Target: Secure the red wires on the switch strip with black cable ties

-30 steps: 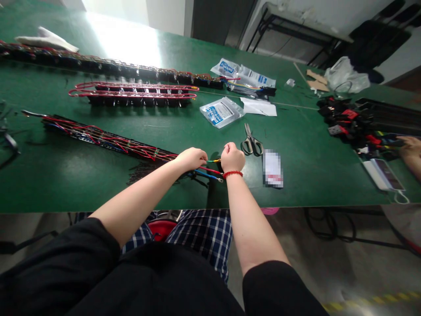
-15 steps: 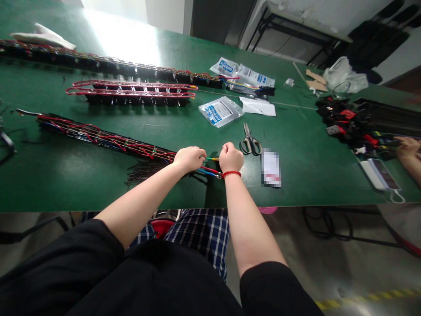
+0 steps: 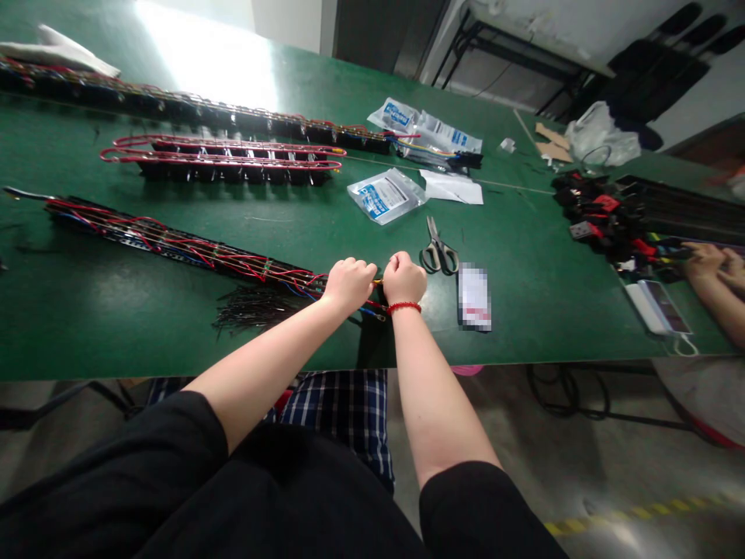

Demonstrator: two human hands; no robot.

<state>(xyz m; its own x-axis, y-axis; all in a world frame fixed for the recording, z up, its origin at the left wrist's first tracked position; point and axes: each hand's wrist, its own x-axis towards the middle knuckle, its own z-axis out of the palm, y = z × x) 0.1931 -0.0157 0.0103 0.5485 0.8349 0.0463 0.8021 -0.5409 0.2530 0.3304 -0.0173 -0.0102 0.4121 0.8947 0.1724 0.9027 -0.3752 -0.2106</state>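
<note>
My left hand (image 3: 350, 282) is closed around a yellow-green wire (image 3: 378, 282) at the right end of a long wired strip (image 3: 215, 256). My right hand (image 3: 403, 278), with a red bead bracelet at the wrist, is closed on the same wire just to the right; its fingertips are hidden. Below them a blue wire (image 3: 370, 313) with a metal ring terminal lies loose, beside a red one. The strip is black, laced with red and blue wires. A bundle of black cable ties (image 3: 256, 308) lies against its near side.
Scissors (image 3: 438, 252) and a blurred card (image 3: 474, 296) lie right of my hands. Silver plastic packets (image 3: 387, 196) sit behind. Two more wired strips, including a red-looped one (image 3: 233, 159), lie farther back. At right, a co-worker's hands (image 3: 704, 260) are near black connectors (image 3: 599, 206).
My left hand has slid right along the wire, closer to my right hand, covering more of it. The view has shifted slightly.
</note>
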